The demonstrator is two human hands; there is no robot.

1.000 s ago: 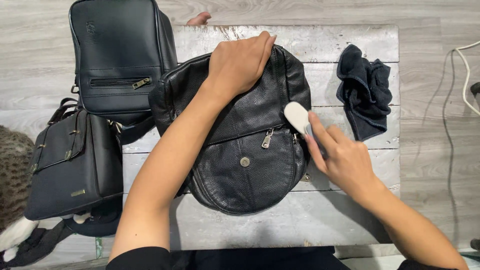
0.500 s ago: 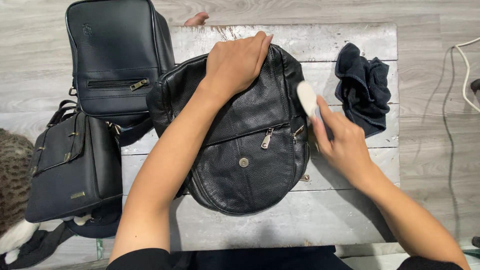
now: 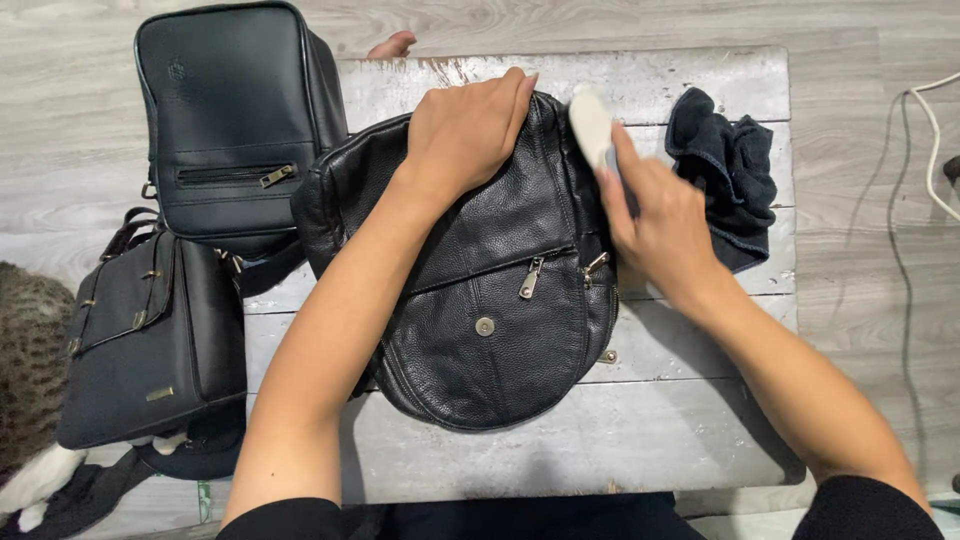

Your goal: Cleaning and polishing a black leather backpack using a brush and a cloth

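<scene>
Fingers of the right hand (image 3: 660, 215) close round a small white oblong brush (image 3: 592, 128) at the upper right edge of the black pebbled-leather bag (image 3: 500, 290), which lies lengthwise on the whitewashed wooden table (image 3: 680, 400) under the flat, empty left hand (image 3: 468, 128); the brush has climbed from mid-bag.

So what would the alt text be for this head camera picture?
A person's left hand presses on a black leather bag on a worn white table, while the right hand holds a small white brush at the bag's edge. A dark cloth lies alongside.
</scene>
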